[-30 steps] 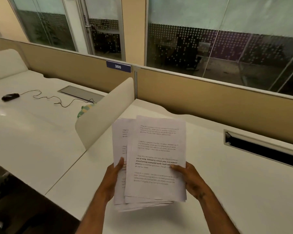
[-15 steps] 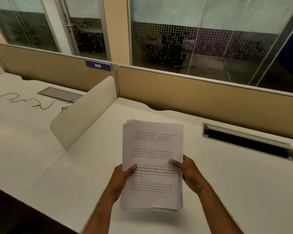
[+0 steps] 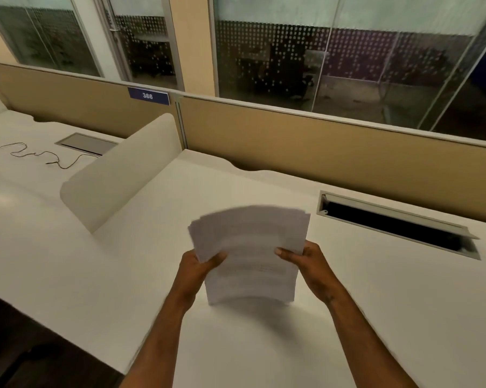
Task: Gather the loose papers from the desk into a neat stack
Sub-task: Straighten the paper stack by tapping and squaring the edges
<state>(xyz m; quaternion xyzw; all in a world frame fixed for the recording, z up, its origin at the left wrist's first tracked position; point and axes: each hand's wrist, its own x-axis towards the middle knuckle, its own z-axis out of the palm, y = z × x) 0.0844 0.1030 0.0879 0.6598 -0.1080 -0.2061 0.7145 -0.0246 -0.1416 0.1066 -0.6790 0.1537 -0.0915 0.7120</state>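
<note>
A stack of white printed papers [image 3: 250,247] stands nearly upright on its lower edge on the white desk [image 3: 376,303], blurred by motion. My left hand [image 3: 198,270] grips its left edge with the thumb on the front sheet. My right hand [image 3: 306,261] grips the right edge the same way. The upper edges of the sheets fan out slightly to the left. No loose sheets are visible elsewhere on the desk.
A rounded white divider [image 3: 118,177] stands to the left of the papers. An open cable slot [image 3: 395,225] lies at the back right. A tan partition [image 3: 320,147] runs along the desk's far edge. A cable [image 3: 40,155] trails on the neighbouring desk.
The papers went from two offset bundles to one squared stack. The stack has dropped lower, its bottom edge now at the desk surface, and it is blurred.
</note>
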